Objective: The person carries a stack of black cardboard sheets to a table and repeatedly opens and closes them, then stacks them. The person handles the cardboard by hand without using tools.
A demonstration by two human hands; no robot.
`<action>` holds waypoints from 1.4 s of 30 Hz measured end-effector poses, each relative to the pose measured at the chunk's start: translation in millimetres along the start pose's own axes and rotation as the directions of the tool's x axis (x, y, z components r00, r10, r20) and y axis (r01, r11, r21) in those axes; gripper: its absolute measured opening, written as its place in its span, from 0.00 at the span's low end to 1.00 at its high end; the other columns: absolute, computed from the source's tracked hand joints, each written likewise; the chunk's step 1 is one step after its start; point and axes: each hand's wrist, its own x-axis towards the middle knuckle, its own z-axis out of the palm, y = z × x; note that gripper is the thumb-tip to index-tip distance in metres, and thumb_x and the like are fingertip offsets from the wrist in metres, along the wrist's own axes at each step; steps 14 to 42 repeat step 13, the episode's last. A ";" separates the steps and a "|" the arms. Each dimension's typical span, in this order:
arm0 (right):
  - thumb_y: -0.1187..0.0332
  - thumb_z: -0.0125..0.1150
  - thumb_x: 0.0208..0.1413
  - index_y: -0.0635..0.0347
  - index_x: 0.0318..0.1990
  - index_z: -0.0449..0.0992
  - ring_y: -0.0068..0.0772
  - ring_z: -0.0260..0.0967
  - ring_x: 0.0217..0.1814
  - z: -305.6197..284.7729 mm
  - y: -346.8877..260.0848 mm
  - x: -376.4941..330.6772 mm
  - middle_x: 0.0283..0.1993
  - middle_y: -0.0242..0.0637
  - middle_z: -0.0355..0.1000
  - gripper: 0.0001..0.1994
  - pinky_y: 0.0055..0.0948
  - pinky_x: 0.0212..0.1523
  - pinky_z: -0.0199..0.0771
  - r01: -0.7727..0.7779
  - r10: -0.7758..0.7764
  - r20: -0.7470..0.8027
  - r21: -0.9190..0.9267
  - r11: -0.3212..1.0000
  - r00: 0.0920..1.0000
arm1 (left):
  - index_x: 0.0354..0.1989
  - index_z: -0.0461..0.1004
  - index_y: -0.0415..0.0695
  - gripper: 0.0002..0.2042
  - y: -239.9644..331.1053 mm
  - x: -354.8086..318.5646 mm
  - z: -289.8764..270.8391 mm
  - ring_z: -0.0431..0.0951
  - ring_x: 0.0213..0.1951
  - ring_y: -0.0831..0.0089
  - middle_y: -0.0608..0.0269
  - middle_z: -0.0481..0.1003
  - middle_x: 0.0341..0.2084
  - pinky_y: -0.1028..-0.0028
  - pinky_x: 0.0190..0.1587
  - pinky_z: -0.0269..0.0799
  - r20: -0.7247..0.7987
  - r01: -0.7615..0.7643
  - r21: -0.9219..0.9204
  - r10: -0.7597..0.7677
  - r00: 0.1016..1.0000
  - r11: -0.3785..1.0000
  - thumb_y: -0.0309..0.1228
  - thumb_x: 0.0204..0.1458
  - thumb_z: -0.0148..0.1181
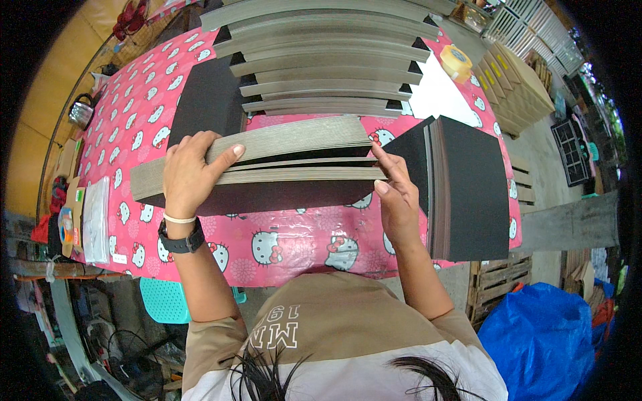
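My left hand (pixel 190 170) grips the left part of a thick stack of grey boards with black faces (pixel 281 144), thumb laid along its top edge. My right hand (pixel 396 194) touches the stack's right end, fingers parting the layers so a gap shows between upper and lower portions. The stack rests on edge on a table with a pink patterned cloth (pixel 134 127). I wear a black watch and a pale band on my left wrist.
Several more board stacks (pixel 328 60) are staggered behind. A black-faced stack (pixel 471 187) stands at the right, a black sheet (pixel 208 100) lies at the left. A yellow tape roll (pixel 456 62), a kettle (pixel 81 112), a blue bag (pixel 542 337) and a teal stool (pixel 164 301) surround the table.
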 end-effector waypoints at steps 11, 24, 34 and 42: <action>0.66 0.60 0.44 0.63 0.50 0.66 0.32 0.54 0.57 0.4 -3.1 -3.2 0.51 0.38 0.58 0.23 0.30 0.59 0.51 0.064 -0.072 -0.033 -0.207 0.976 0.997 | 0.30 0.74 0.40 0.27 -1.7 -0.7 0.0 0.69 0.31 0.60 0.57 0.71 0.23 0.65 0.37 0.60 -0.002 0.008 -0.002 -0.008 1.000 1.000 0.57 0.43 0.54; 0.66 0.60 0.43 0.62 0.49 0.67 0.32 0.54 0.57 -1.3 -3.8 -3.2 0.51 0.38 0.58 0.23 0.31 0.59 0.51 0.099 -0.108 -0.016 -0.288 0.953 0.994 | 0.30 0.74 0.40 0.27 -2.3 -2.1 0.2 0.69 0.31 0.60 0.57 0.71 0.23 0.65 0.37 0.60 -0.005 0.008 -0.003 -0.008 1.000 1.000 0.57 0.43 0.54; 0.66 0.60 0.43 0.62 0.49 0.67 0.32 0.54 0.57 -1.3 -3.8 -3.2 0.51 0.38 0.58 0.23 0.31 0.59 0.51 0.099 -0.108 -0.016 -0.288 0.953 0.994 | 0.30 0.74 0.40 0.27 -2.3 -2.1 0.2 0.69 0.31 0.60 0.57 0.71 0.23 0.65 0.37 0.60 -0.005 0.008 -0.003 -0.008 1.000 1.000 0.57 0.43 0.54; 0.66 0.60 0.43 0.62 0.49 0.67 0.32 0.54 0.57 -1.3 -3.8 -3.2 0.51 0.38 0.58 0.23 0.31 0.59 0.51 0.099 -0.108 -0.016 -0.288 0.953 0.994 | 0.30 0.74 0.40 0.27 -2.3 -2.1 0.2 0.69 0.31 0.60 0.57 0.71 0.23 0.65 0.37 0.60 -0.005 0.008 -0.003 -0.008 1.000 1.000 0.57 0.43 0.54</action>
